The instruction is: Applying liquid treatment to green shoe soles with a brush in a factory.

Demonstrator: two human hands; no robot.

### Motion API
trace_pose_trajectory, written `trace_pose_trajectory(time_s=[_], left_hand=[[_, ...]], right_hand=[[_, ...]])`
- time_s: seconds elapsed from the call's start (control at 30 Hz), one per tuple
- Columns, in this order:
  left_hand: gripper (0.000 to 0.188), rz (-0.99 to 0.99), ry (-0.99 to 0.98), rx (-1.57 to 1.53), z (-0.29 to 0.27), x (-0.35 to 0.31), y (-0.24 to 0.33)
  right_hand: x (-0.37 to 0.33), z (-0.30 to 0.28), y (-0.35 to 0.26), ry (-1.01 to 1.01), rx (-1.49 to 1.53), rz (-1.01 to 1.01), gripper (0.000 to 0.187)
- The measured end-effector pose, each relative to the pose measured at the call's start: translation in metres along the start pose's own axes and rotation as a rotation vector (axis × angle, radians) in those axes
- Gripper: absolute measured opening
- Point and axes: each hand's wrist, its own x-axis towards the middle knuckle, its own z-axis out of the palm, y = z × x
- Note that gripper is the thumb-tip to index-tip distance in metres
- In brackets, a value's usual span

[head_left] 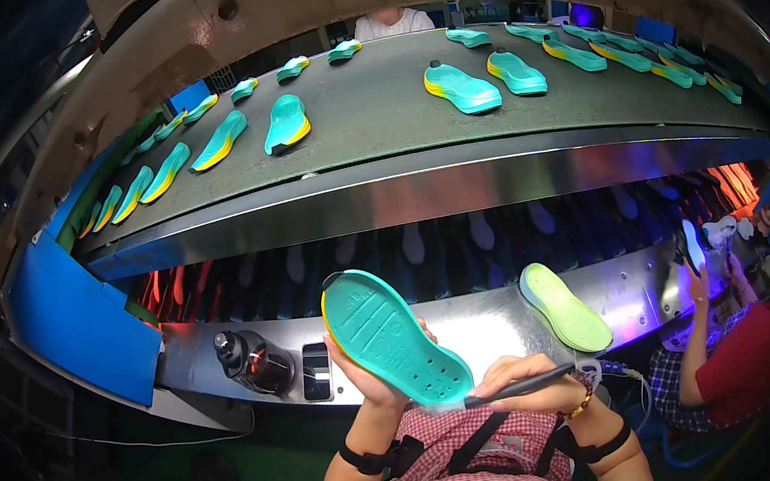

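A teal shoe sole (388,337) with a yellow and black edge is tilted up in front of me. My left hand (368,380) grips it from beneath, with the fingers wrapped around its sides. Shut around a dark-handled brush (557,375) is my right hand (517,373). The pale tip of the brush meets the sole's lower end, where several small holes show. To the right, a lime-green sole (568,310) lies flat on the metal ledge (486,333), apart from both hands.
Left on the ledge are a dark bottle (257,364) and a phone (316,372). A raised conveyor belt (369,100) carries several teal soles (463,89); dark soles lie on the lower level, red-lit at its ends. At right, a person in red (751,365) holds a sole (693,246).
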Motion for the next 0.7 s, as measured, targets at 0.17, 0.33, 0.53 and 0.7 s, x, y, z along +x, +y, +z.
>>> trace_pose_trajectory(time_s=[0.17,0.33,0.53,0.7], left_hand=[[0.089,-0.114,-0.027,-0.137,0.014,-0.009,-0.005],[0.067,-0.283,0.021,-0.084,-0.009,-0.030,-0.032],[0.052,-0.459,-0.160,0.018,-0.028,-0.015,-0.019],[0.047,-0.761,-0.178,0.015,-0.033,-0.015,-0.014]], right_hand=[[-0.006,0.004,0.013,0.244,0.434,0.206,0.020],[-0.001,0.016,0.006,0.336,0.536,0.251,0.020],[-0.001,-0.004,-0.016,0.162,-0.105,0.156,0.022],[0.002,-0.014,-0.024,-0.131,-0.150,-0.024,0.023]])
